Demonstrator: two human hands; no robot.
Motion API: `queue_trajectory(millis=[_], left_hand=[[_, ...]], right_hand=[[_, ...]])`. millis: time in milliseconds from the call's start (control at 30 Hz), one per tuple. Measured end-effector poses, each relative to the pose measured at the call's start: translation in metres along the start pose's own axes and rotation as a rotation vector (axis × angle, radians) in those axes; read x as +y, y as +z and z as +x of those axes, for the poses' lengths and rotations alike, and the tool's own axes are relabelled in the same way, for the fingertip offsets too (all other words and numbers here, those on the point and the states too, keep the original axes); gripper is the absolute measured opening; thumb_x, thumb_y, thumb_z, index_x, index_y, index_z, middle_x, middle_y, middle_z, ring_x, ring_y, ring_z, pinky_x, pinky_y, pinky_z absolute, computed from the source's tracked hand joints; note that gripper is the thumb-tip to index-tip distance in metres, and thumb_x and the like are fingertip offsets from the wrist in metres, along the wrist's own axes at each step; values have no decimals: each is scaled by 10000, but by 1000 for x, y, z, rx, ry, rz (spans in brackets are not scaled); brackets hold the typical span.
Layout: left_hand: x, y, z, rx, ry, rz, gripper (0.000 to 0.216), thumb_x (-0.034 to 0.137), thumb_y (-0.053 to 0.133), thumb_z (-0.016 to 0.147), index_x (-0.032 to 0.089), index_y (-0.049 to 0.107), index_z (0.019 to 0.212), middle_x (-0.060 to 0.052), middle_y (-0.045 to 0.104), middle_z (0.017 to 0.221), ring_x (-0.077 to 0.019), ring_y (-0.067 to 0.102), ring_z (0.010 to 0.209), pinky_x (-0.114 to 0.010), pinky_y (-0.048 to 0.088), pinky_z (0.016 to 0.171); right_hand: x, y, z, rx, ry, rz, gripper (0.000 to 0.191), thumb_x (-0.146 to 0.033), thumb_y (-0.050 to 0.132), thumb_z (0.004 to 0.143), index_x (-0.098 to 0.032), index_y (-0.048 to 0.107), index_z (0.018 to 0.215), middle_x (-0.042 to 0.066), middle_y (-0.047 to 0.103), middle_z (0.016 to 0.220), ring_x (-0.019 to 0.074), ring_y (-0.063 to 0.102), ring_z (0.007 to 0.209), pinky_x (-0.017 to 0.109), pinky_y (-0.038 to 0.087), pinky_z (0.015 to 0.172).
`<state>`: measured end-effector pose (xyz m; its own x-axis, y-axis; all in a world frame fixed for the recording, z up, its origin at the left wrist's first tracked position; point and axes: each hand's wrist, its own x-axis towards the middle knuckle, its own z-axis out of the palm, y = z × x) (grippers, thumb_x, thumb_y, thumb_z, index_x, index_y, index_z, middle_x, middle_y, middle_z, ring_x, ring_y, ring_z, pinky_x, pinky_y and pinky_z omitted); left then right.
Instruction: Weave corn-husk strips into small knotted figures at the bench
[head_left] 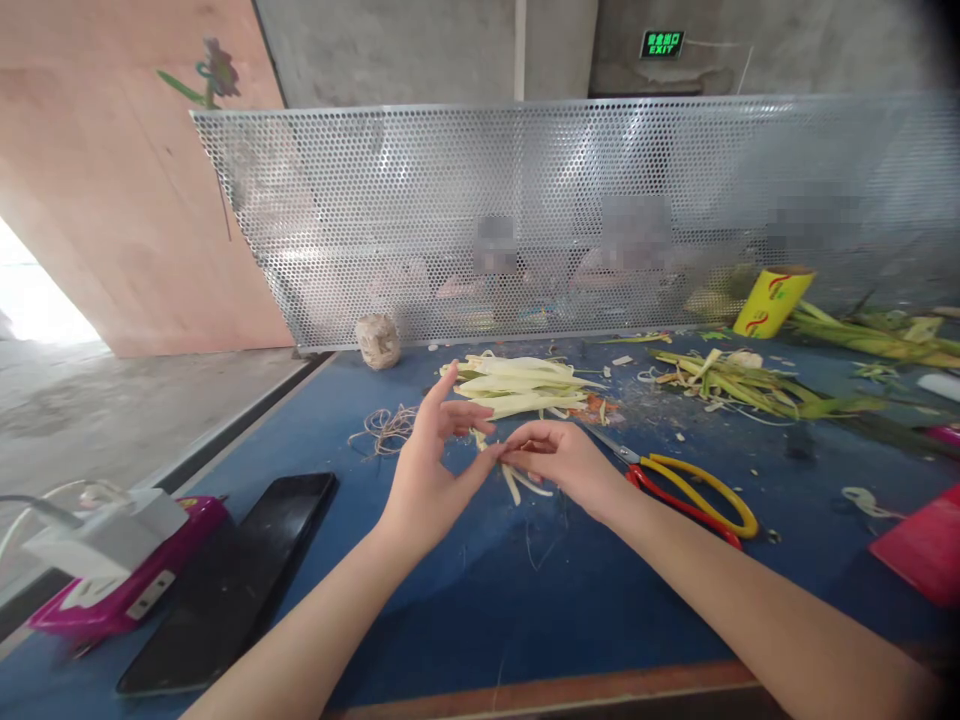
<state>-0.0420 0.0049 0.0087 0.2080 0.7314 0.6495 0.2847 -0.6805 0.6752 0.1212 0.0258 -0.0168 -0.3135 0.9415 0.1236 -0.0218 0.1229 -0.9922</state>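
My right hand (pixel 562 458) is closed in a pinch on narrow pale plant strips, which look like corn husk (pixel 511 484). Their loose ends hang below the fingertips. My left hand (pixel 439 450) meets it at the same spot, its thumb tip pressed against the strips while the index finger points up. Part of the grip is hidden by the fingers. Just beyond both hands lies a pile of wide, pale husk leaves (pixel 525 385). Scissors (pixel 694 490) with red and yellow handles rest to the right of my right hand, blades pointing toward the pile.
Tangled brown twine (pixel 388 430) and a whitish lump (pixel 378 341) are at left. A black phone (pixel 232 580) lies near a magenta power strip (pixel 150 580) with a white plug. Green husks (pixel 750 385), a yellow roll (pixel 774 302) and a red object (pixel 922 545) sit right. Perforated metal (pixel 450 180) stands behind.
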Motion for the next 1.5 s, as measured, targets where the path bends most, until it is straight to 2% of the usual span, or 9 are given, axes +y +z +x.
queue_trajectory(millis=[100,233,400,633,800,933,1033,1267,1500], left_hand=[[4,-6,1,-48,131,77,740,113,580,753,233,178,1362,-28,620,880,-185,580,940,-424,369,945],[4,-8,-1,-96,317,410,862,111,598,744,298,50,1383,-10,672,916,-219,563,1000,-471,222,976],[0,-7,-2,-71,432,545,880,126,602,765,329,10,1384,37,709,811,-207,618,873,-411,228,907],[3,-6,-2,-103,362,455,738,86,546,788,289,133,1365,42,683,776,-173,629,843,-417,270,923],[-1,-4,-2,-34,340,255,678,58,541,778,216,200,1343,7,649,799,-159,631,887,-390,412,906],[-3,-3,-3,0,323,237,631,33,559,759,204,281,1299,4,640,812,-148,636,872,-370,437,925],[-2,-3,-4,7,289,140,637,20,567,751,207,283,1290,1,637,804,-157,642,848,-372,487,871],[4,-5,-4,-55,488,-6,704,-59,594,697,230,310,1273,10,644,804,-196,637,939,-400,487,883],[6,-7,-2,-148,508,-63,766,-83,591,685,240,289,1310,5,638,812,-164,648,833,-355,527,808]], right_hand=[[-3,-4,0,64,-78,83,145,-310,710,641,-188,648,690,-23,573,582,66,408,436,226,306,437],[-5,-7,1,90,-112,190,140,-310,722,640,-198,655,689,-20,596,599,63,435,433,225,335,443],[-6,-5,0,58,-96,176,134,-288,729,633,-197,656,700,-11,624,645,64,444,456,223,351,453],[-6,-5,-2,14,-134,104,121,-276,703,668,-182,647,721,-18,605,616,56,439,441,210,341,434],[-7,-6,-2,-13,-158,168,114,-281,703,675,-191,657,728,-26,592,634,54,440,453,215,355,454],[-8,-6,-2,-47,-168,202,110,-279,717,666,-201,661,719,-20,588,657,67,448,512,225,368,501],[-9,-7,-3,-108,-133,167,112,-273,720,668,-193,648,696,-18,582,661,74,459,552,222,372,527],[-12,-10,-7,-300,-10,163,158,-265,721,673,-167,626,753,-32,574,644,64,488,554,202,381,526],[-16,-15,-8,-386,-13,120,108,-193,702,689,-160,634,765,-35,603,655,56,533,575,186,424,553]])
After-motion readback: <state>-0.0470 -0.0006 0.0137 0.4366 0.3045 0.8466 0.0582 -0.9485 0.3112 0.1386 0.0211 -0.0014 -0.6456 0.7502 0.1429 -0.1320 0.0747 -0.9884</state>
